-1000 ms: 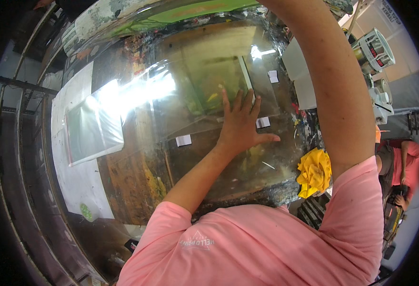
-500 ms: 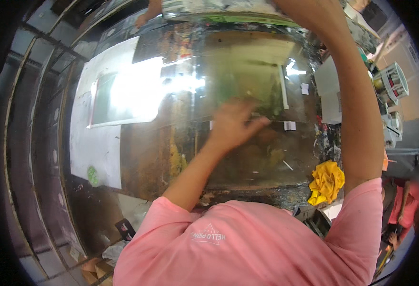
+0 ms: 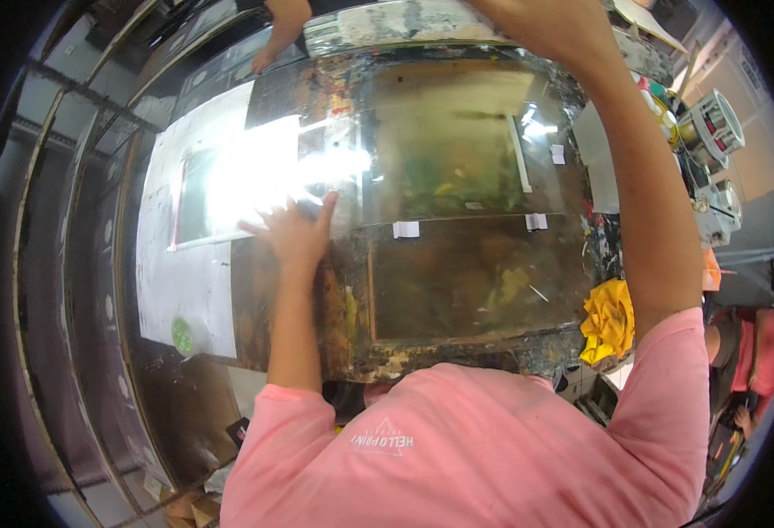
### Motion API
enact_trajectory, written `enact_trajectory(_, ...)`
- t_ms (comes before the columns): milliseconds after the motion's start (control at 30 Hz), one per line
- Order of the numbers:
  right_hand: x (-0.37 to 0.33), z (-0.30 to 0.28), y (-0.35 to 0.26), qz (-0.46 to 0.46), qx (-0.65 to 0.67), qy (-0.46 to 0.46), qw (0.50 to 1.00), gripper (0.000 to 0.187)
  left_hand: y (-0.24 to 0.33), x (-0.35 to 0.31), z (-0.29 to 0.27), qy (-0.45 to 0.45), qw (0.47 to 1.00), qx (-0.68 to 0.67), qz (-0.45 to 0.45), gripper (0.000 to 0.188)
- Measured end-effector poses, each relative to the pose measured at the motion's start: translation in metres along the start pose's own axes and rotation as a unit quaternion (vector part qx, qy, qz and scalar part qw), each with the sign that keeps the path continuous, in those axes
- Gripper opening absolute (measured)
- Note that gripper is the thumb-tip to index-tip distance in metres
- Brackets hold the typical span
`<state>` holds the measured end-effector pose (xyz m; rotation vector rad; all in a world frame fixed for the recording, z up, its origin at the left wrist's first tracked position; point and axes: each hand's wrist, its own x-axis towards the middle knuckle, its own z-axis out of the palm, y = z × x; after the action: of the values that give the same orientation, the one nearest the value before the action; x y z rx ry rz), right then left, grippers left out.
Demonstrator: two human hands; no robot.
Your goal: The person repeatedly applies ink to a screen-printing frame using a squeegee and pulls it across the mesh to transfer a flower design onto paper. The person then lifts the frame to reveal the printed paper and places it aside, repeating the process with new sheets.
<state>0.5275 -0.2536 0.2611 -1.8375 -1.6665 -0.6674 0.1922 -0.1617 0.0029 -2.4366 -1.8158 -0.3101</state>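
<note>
My left hand (image 3: 297, 231) is open, fingers spread, at the lower right corner of a glossy transparent sheet (image 3: 195, 189) washed out by glare. Whether it touches the sheet I cannot tell. My right arm reaches up to the far edge, where my right hand (image 3: 541, 26) is by a pale, paint-smeared frame (image 3: 413, 22); its fingers are cut off by the picture's edge. Between the hands lies a brownish-green see-through panel (image 3: 449, 132) with a white strip (image 3: 520, 154) on it. Small white tabs (image 3: 405, 230) sit along its near edge.
White paper (image 3: 185, 295) with a green round piece (image 3: 182, 334) lies at left, beside a metal rack (image 3: 63, 167). A crumpled yellow cloth (image 3: 609, 321) and several cans (image 3: 712, 130) are at right. Another person's arm (image 3: 283, 35) hangs at the far left; a second person (image 3: 761, 352) is at right.
My left hand has swung left from over the brownish panel to the glossy sheet, its fingers spreading. The right arm has shifted slightly left. More of the other person's arm shows at the far edge.
</note>
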Motion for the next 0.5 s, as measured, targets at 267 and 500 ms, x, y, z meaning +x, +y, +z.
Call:
enact_trajectory(267, 0.008, 0.007, 0.004, 0.006, -0.029, 0.008, 1.0, 0.073, 0.194, -0.083, 0.019, -0.028, 0.885, -0.216, 0.412, 0.115)
enact_trajectory(500, 0.009, 0.007, 0.008, -0.004, -0.023, 0.014, 1.0, 0.074, 0.2, -0.096, 0.026, -0.026, 0.892, -0.23, 0.388, 0.112)
